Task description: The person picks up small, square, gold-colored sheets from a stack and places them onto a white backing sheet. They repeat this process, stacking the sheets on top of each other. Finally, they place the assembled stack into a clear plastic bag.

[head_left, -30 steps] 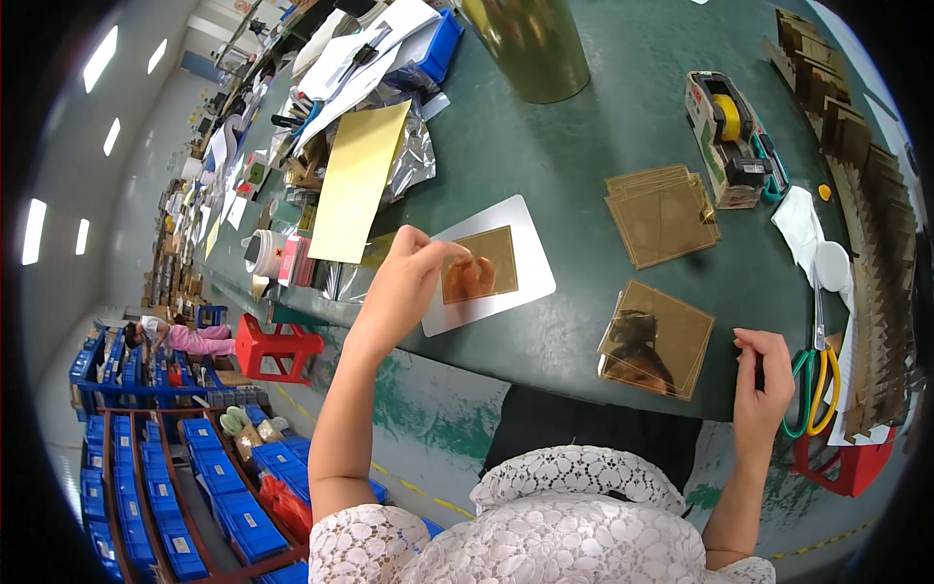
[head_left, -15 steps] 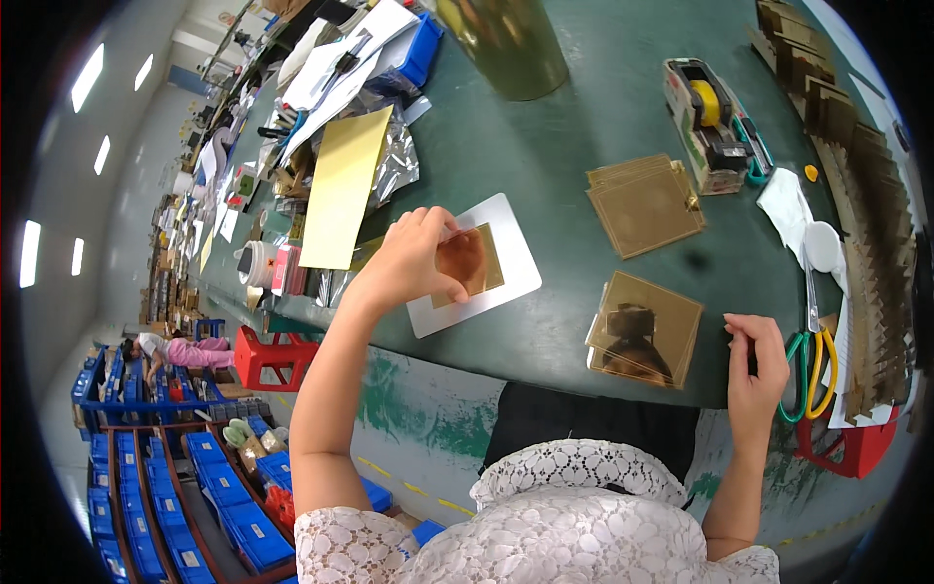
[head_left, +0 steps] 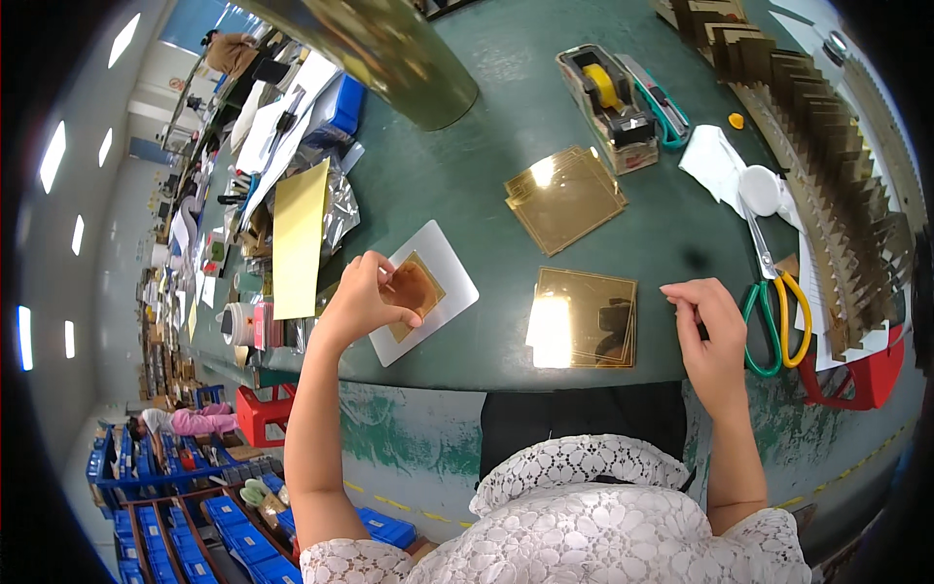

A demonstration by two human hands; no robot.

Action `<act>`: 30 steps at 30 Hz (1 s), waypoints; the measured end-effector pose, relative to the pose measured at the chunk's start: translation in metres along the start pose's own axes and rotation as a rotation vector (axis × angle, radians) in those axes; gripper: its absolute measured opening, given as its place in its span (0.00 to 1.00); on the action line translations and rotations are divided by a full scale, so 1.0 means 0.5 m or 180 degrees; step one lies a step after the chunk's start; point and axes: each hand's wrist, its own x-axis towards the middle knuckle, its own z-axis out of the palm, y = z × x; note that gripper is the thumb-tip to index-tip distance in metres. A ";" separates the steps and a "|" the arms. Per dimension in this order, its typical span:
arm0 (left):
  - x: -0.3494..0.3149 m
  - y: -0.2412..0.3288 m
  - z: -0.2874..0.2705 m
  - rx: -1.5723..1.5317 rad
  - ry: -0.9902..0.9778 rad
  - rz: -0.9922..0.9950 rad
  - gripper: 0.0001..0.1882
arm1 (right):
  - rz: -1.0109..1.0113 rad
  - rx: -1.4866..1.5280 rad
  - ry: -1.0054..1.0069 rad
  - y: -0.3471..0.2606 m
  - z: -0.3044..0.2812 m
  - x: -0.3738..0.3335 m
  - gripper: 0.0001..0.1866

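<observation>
"While the left hand (head_left: 354, 306) bends over that gold sheet (head_left: 420, 286), is it pinching it?"

"I can't tell. Thumb and fingertips are apart, with the sheet between them, on the white plate (head_left: 455, 276)."

"And the right hand (head_left: 714, 334)?"

"Loosely curled, a gap between thumb and forefinger, and I see nothing in it. Left of those fingertips lies a stack of gold sheets (head_left: 576, 304); a second stack (head_left: 569, 202) lies beyond it."

"What crowds them?"

"Scissors with green and yellow handles (head_left: 770, 271), just right of the right hand. Beyond its fingers are a white cloth (head_left: 713, 161) and a white disc (head_left: 761, 190); farther out, a tape dispenser (head_left: 608, 109) beside a teal cutter (head_left: 660, 105). Past the scissors runs a row of brown toothed pieces (head_left: 808, 195)."

"And near the left fingers?"

"A yellow sheet (head_left: 300, 238) and a crinkled silver bag (head_left: 338, 209) hem in their left side. Well beyond stand a blue bin (head_left: 345, 102) and a tall olive cylinder (head_left: 404, 63)."
</observation>
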 end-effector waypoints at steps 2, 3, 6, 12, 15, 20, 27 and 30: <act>-0.004 0.013 -0.005 0.0065 0.0035 -0.0098 0.49 | -0.0015 0.0028 0.0026 -0.001 -0.001 0.000 0.11; -0.006 0.019 -0.005 0.0060 0.0077 -0.0171 0.49 | -0.0031 0.0030 0.0059 -0.001 -0.001 0.000 0.11; -0.015 0.029 -0.003 0.0150 0.0162 -0.0215 0.49 | -0.0061 0.0043 0.0083 0.004 -0.003 -0.001 0.10; 0.037 0.015 -0.024 -0.1833 0.0330 0.0398 0.11 | -0.0164 -0.0034 0.0064 0.005 -0.002 -0.001 0.11; 0.078 0.137 -0.057 -0.2065 0.0286 0.0380 0.11 | -0.0103 -0.0010 0.0038 0.004 -0.004 -0.001 0.11; 0.183 0.268 0.001 -0.2265 -0.0282 0.0872 0.13 | -0.0086 0.0013 0.0030 -0.001 -0.002 0.000 0.11; 0.138 0.314 0.051 -0.1291 0.0044 0.1373 0.13 | -0.0036 -0.0026 0.0060 0.004 -0.005 0.001 0.10; 0.088 0.311 0.073 -0.1047 -0.0596 0.1368 0.11 | -0.0036 -0.0099 0.0017 0.006 -0.007 -0.001 0.10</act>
